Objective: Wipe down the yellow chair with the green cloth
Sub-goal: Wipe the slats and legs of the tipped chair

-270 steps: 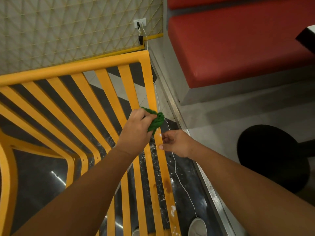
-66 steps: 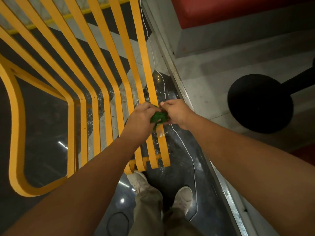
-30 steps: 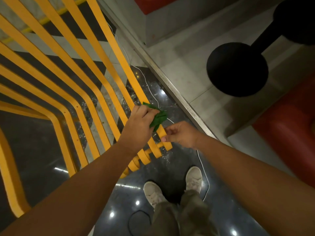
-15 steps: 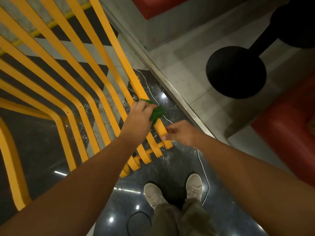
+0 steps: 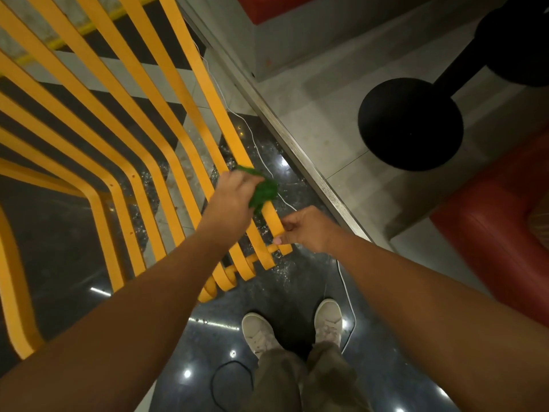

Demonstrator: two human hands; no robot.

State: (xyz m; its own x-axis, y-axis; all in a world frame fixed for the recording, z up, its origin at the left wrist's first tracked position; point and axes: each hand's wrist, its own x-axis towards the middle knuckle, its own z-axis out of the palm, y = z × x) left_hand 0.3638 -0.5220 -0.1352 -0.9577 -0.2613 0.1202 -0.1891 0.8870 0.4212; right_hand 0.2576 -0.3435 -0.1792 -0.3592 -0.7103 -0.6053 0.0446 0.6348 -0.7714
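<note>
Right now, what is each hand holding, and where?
Left hand grips the bunched green cloth; right hand pinches the yellow chair's outermost slat near its front end.

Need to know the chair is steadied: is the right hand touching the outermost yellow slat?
Touching. The head view shows the right hand pinching the near end of the outermost slat of the yellow chair.

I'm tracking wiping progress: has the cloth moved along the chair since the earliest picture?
Yes. The cloth, gripped by the left hand, is now much lower on the outer slat, near its lower end.
</note>
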